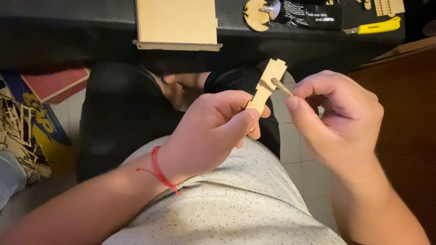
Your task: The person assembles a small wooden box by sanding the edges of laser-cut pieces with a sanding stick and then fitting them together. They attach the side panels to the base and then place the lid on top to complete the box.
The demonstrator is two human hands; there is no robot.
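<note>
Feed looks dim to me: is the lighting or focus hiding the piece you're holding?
Head view: warm, dim light; the wooden piece in the left hand and the stick in the right hand are lit and sharp; the black desk falls into shadow.

Flat piece (266,87) matt pale wood; thin stick (281,86) wooden; black tabletop (51,13) smooth, dull.

A flat, pale wooden piece (265,87) with notched edges is held nearly upright, tilted slightly rightward, below the open wooden tray (175,16) on the dark tabletop. A thin wooden stick (281,86) is set against its right edge, pointing toward the lower right.
</note>
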